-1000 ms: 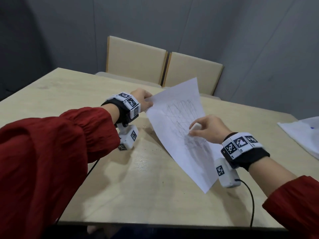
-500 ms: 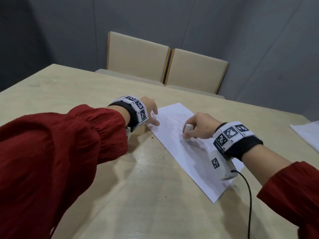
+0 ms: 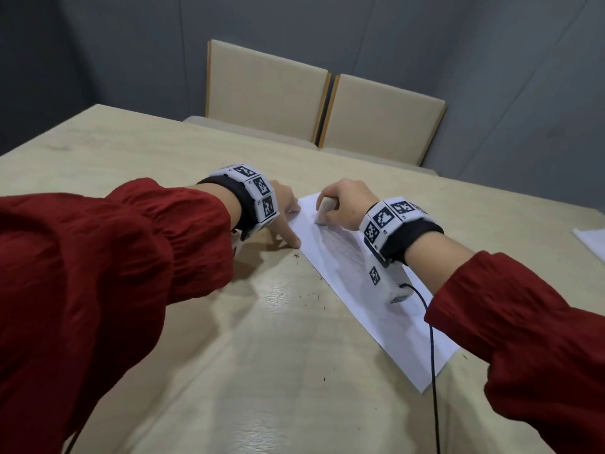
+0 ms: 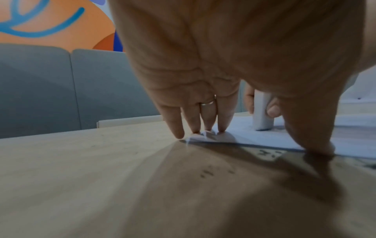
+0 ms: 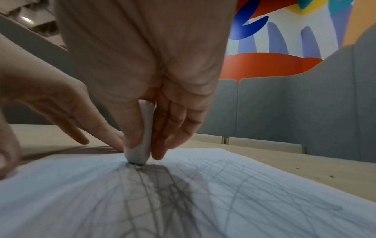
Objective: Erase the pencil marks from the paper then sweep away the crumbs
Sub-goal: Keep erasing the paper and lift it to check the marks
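Observation:
A white sheet of paper (image 3: 343, 270) with grey pencil scribbles (image 5: 162, 193) lies flat on the wooden table (image 3: 163, 158). My right hand (image 3: 340, 204) pinches a white eraser (image 3: 323, 211) upright, its tip pressed on the paper's far end (image 5: 136, 157). My left hand (image 3: 288, 217) is spread, with straight fingertips (image 4: 207, 130) pressing the paper's far left corner (image 4: 203, 136) and the thumb (image 4: 317, 145) on its edge. The eraser (image 4: 261, 112) stands just beyond that hand. Dark crumbs (image 3: 311, 296) lie scattered on the table beside the paper.
Two beige chairs (image 3: 324, 103) stand at the table's far side against grey panels. Another white sheet (image 3: 592, 240) lies at the right edge. A black cable (image 3: 432, 355) runs from my right wrist across the paper toward me.
The paper was held up in the air a second ago; it now lies flat on the table. My left hand went from pinching it to pressing it down, and the eraser moved to its far end.

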